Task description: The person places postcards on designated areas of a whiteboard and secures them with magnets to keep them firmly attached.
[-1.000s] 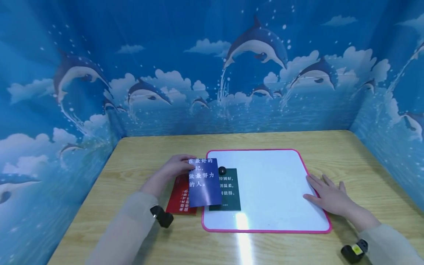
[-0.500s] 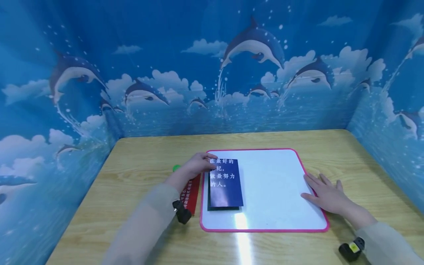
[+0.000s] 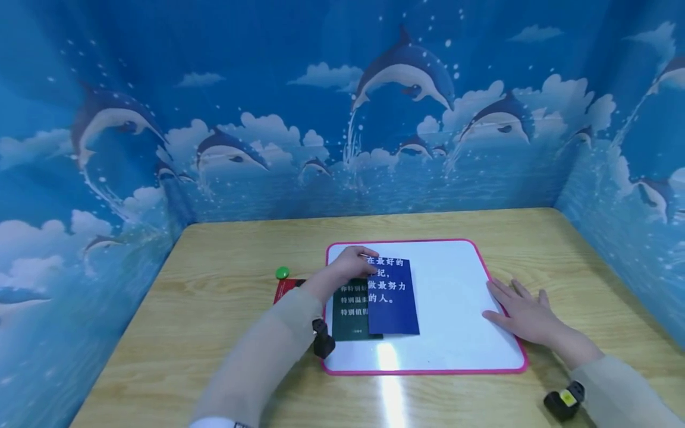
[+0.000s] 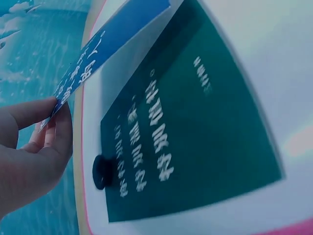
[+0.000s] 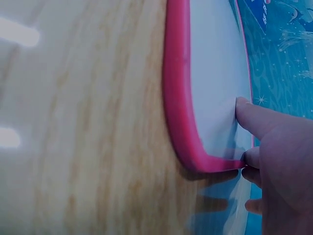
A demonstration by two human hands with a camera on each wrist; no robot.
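A blue card (image 3: 393, 303) with white characters hangs over the whiteboard (image 3: 455, 321). My left hand (image 3: 350, 263) pinches it at its upper left corner; in the left wrist view the blue card (image 4: 115, 46) is tilted and raised off the board. Beneath and left of it, a dark green card (image 4: 205, 132) lies on the board, with a round black magnet (image 4: 101, 172) on its edge. My right hand (image 3: 527, 315) rests on the pink-rimmed board's right edge, fingers spread; the right wrist view has the thumb (image 5: 249, 110) over the white surface.
A red card (image 3: 286, 286) lies on the wooden table (image 3: 214, 297) left of the board, mostly hidden by the left arm. Near its top sits a round green magnet (image 3: 282, 273). Blue dolphin-print curtains (image 3: 299, 196) stand behind and at both sides.
My left hand has carried the blue card rightward from over the red card, past the green card, which shows again. The green magnet has come into view. My right hand stays put.
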